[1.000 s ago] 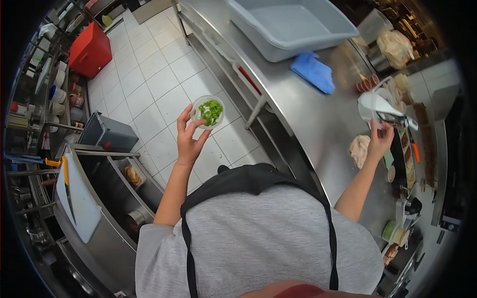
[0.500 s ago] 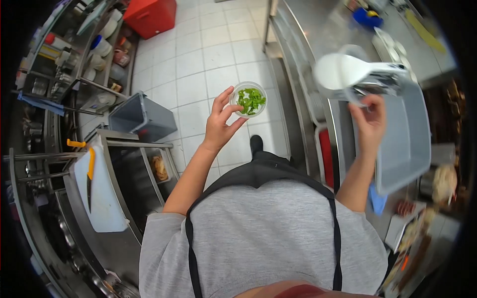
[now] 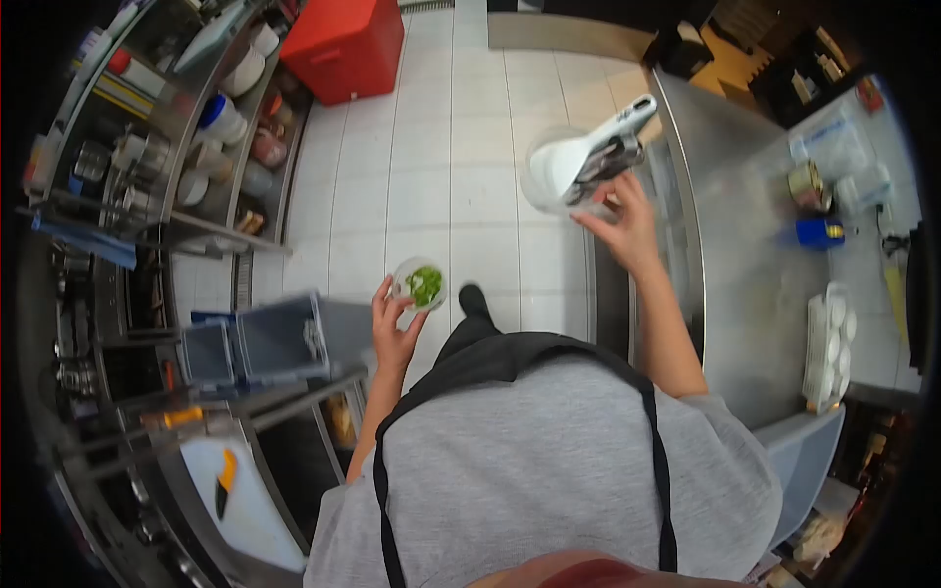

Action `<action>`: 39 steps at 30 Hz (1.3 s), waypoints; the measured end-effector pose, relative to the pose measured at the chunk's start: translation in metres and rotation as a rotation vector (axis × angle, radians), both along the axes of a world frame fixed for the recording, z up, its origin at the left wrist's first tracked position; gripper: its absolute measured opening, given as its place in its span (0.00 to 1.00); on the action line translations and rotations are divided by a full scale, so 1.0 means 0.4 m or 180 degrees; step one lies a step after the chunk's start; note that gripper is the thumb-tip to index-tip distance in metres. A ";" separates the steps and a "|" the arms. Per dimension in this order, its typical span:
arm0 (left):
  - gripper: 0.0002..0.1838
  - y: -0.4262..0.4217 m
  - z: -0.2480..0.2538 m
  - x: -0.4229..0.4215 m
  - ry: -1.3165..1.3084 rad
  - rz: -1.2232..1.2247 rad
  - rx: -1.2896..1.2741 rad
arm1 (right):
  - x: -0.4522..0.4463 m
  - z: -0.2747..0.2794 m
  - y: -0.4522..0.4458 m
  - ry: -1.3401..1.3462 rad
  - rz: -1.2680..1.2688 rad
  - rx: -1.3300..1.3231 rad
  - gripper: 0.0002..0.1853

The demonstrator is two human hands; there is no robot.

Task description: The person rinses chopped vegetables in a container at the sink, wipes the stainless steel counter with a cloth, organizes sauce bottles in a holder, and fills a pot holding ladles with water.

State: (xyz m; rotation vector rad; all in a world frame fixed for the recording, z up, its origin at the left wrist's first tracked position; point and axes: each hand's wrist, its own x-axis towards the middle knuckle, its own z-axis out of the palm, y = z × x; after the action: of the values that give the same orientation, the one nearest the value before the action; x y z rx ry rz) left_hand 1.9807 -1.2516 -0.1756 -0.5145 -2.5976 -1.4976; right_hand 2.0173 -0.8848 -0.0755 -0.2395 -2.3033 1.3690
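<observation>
My left hand (image 3: 395, 328) is closed around a small round tub (image 3: 401, 280), with chopped green leaves (image 3: 424, 285) inside it. Over to the right, my right hand (image 3: 625, 223) grips the rim of a clear plastic container (image 3: 539, 189). A white ladle-like utensil (image 3: 567, 165) with a long handle rests in or across that container. Beside its handle are dark, shiny utensil handles (image 3: 610, 163), whose kind I cannot make out. My fingers partly hide the near rim of the container.
A steel counter (image 3: 730, 265) runs along my right, with a white egg tray (image 3: 828, 348) and a grey tub (image 3: 809, 470). On the left stand shelves with jars, grey bins (image 3: 279, 343) and a white cutting board (image 3: 240, 505) bearing an orange-handled knife (image 3: 226, 480). A red box (image 3: 343, 49) is ahead.
My body has turned and stepped along the tiled floor, away from the grey tub. The right hand with its container has swung from over the tub to above the aisle. Both hands keep their holds.
</observation>
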 end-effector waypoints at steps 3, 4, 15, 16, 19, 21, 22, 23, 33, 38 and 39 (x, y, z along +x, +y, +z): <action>0.13 0.048 0.019 -0.286 -0.0047 -0.0017 0.0033 | -0.228 0.061 0.059 0.0034 -0.0032 0.0058 0.18; 0.13 0.074 0.033 -0.392 0.0091 -0.0151 0.0050 | -0.289 0.083 0.083 0.0041 -0.0112 0.0190 0.18; 0.14 0.546 0.084 -1.348 0.0640 -0.1194 -0.0059 | -1.023 0.038 0.449 0.0046 -0.0814 -0.0196 0.18; 0.14 0.585 0.085 -1.439 0.0709 -0.1162 -0.0066 | -1.126 0.028 0.484 0.0244 -0.0626 -0.0302 0.18; 0.15 0.592 0.086 -1.593 0.0216 -0.0908 -0.0099 | -1.423 0.052 0.541 0.0243 -0.0384 -0.0485 0.18; 0.15 0.580 0.081 -1.698 0.0058 -0.0670 -0.0201 | -1.596 0.073 0.575 0.0256 -0.0185 -0.0397 0.18; 0.15 0.571 0.078 -1.760 -0.0072 -0.0509 -0.0176 | -1.688 0.096 0.580 0.0182 -0.0045 -0.0295 0.18; 0.15 0.561 0.069 -1.823 -0.0055 -0.0430 -0.0140 | -1.778 0.111 0.586 0.0123 0.0090 -0.0200 0.18; 0.16 0.698 -0.005 -2.619 -0.0222 0.0120 -0.0127 | -2.541 0.087 0.704 0.0061 0.0222 -0.0087 0.19; 0.16 0.962 0.108 -3.068 0.0271 -0.1011 -0.0183 | -2.829 0.135 0.851 0.0123 -0.0125 0.0054 0.20; 0.16 1.024 0.118 -3.144 0.0342 -0.1222 -0.0085 | -2.887 0.132 0.879 0.0107 -0.0249 -0.0024 0.21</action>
State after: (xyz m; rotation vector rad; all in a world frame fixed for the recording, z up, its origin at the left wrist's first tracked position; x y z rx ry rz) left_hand 0.7232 -0.8419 -0.1285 -1.1168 -2.5398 -1.4817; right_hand 0.8624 -0.5331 -0.0226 -0.3033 -2.2377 1.3332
